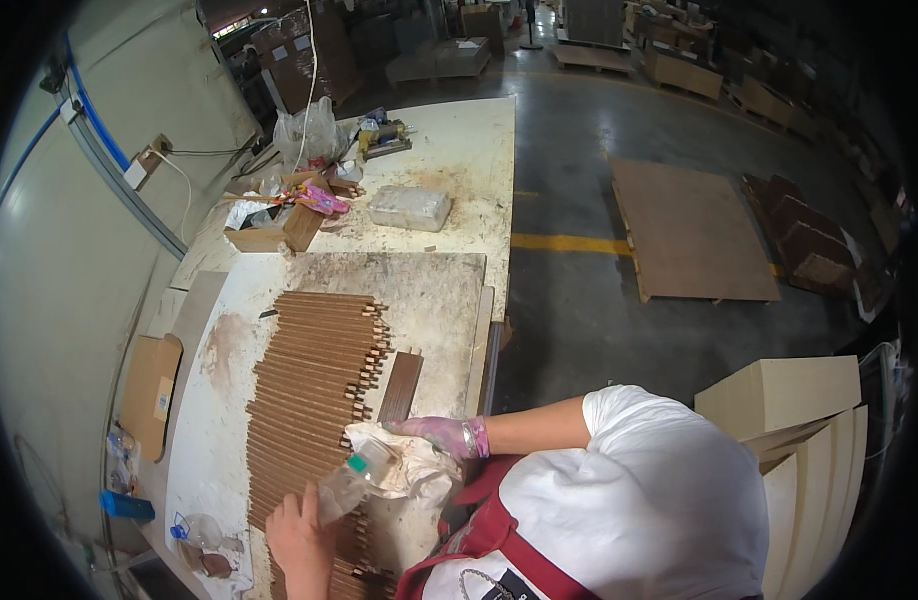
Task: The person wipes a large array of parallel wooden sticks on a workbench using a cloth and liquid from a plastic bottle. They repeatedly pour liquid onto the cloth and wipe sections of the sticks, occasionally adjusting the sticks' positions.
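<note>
My left hand (pixel 301 532) is closed around a clear plastic bottle (pixel 341 492) with a green cap. The bottle tilts so that its capped end meets a crumpled off-white cloth (pixel 419 472). That cloth is gripped by my right hand (pixel 441 434), which wears a stained purple glove; the folds hide some of its fingers. Beneath both hands, a long row of thin brown wooden strips (pixel 304 390) lies side by side, their pale notched ends stepping along the right. One separate dark brown board piece (pixel 401 386) rests just beyond the cloth.
Further up the table sit an open cardboard box of odds and ends (pixel 279 228), a plastic-wrapped block (pixel 410 208) and a yellow power tool (pixel 374 138). Another clear bottle (pixel 204 530) lies at the lower left. Pale stacked panels (pixel 779 410) stand behind my right side.
</note>
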A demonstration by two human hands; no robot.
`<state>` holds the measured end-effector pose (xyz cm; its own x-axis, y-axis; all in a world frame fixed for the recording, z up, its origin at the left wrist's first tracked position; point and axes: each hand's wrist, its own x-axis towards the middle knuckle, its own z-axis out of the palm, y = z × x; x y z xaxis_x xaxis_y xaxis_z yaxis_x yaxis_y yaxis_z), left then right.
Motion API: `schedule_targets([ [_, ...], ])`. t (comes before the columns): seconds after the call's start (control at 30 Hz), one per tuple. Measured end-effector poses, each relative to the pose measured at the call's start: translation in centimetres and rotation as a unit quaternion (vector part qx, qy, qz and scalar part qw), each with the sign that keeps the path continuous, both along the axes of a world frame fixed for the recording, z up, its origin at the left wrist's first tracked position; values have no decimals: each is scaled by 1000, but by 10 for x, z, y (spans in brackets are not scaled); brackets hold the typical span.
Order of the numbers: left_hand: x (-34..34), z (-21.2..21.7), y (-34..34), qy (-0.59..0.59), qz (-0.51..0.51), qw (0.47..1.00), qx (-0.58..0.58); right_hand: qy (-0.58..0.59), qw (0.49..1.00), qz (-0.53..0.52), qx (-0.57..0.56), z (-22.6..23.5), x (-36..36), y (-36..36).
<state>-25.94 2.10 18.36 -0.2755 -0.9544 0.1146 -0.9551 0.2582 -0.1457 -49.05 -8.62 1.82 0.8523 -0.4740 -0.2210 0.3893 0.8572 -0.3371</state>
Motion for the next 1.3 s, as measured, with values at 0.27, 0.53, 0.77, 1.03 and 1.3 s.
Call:
schedule_targets([
  [0.27, 0, 2, 4, -6, -11, 1000, 21, -51, 997, 9, 49, 18, -6, 1],
  [0.53, 2, 8, 13, 4, -8, 1000, 29, 23, 999, -20, -40, 10, 0, 6],
  [0.77, 27, 1, -4, -10, 48, 999, 4, -138, 979, 36, 143, 20, 3, -4],
  [1.03, 30, -4, -7, -8, 58, 998, 17, -60, 993, -20, 100, 26, 2, -1],
  [1.3, -2, 4, -2, 5, -5, 999, 37, 41, 998, 27, 48, 20, 1, -10],
])
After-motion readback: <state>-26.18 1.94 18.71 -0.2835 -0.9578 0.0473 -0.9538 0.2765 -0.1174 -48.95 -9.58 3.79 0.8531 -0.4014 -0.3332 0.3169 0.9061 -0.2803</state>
